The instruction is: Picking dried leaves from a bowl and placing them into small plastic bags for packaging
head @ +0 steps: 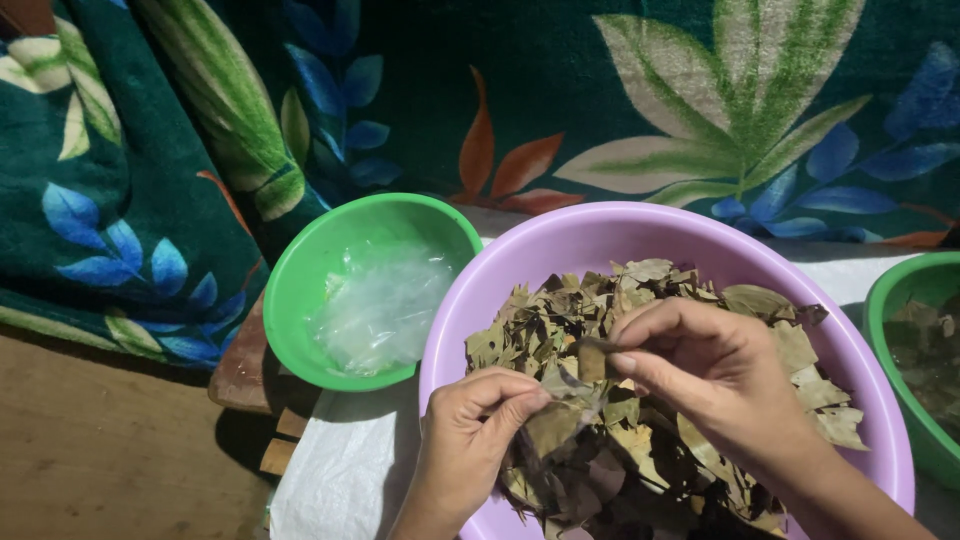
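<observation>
A large lilac plastic basin (600, 232) holds a heap of dry brown and olive leaves (545, 325). Over the heap, my left hand (470, 430) pinches the lower end of one dry leaf (575, 385) between thumb and fingers. My right hand (715, 375) pinches the upper end of the same leaf with thumb and forefinger. Both hands sit above the basin's near half and hide part of the leaves beneath.
A small green bowl (300, 275) with crumpled clear plastic (385, 305) stands left of the basin. Another green bowl (900, 285) with leaves is cut off at the right edge. White cloth (340, 470) covers the surface; a floral dark green blanket (550, 80) lies behind; wooden floor (110, 450) at left.
</observation>
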